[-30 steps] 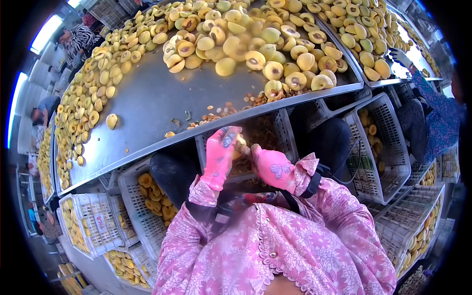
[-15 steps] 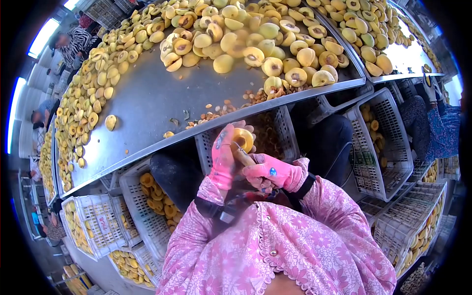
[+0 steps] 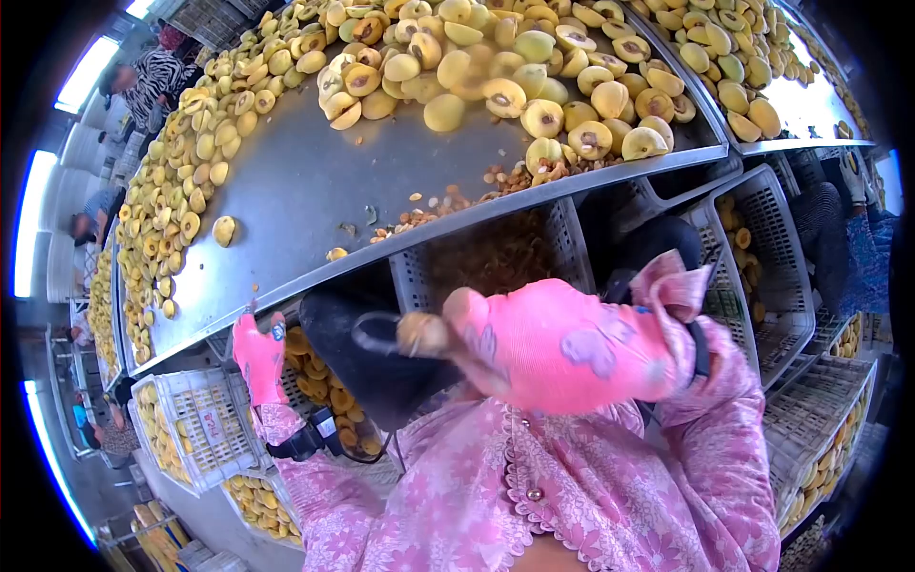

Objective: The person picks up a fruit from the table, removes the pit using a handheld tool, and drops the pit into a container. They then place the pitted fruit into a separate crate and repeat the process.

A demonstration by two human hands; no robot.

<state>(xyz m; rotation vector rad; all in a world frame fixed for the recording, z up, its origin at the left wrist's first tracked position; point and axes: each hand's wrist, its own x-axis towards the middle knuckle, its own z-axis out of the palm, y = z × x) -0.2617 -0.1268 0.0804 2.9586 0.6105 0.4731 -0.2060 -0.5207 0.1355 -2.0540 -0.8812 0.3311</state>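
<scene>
My right hand (image 3: 562, 348), in a pink patterned glove, is raised close to the camera. It is closed on a pitting tool (image 3: 421, 335) with a wooden handle and a thin metal loop that points left, blurred. My left hand (image 3: 258, 360), gloved in pink too, is at the left beside the table edge, above a crate of pitted peach halves (image 3: 324, 381). Its thumb and fingers stand apart and I see nothing in them. On the metal table (image 3: 286, 210) lie many halved yellow peaches (image 3: 457, 71), several with stones still in them.
Pits and scraps (image 3: 429, 212) lie along the table's front edge. Below it, between my knees, a white crate (image 3: 412, 276) holds brown pits. More crates of peach halves stand left (image 3: 205, 419) and right (image 3: 810, 410). Other people (image 3: 157, 86) are at the far left and right.
My left hand has gone left and down to the crate, and the peach half it held is no longer in it. My right hand has risen towards the camera with the pitting tool.
</scene>
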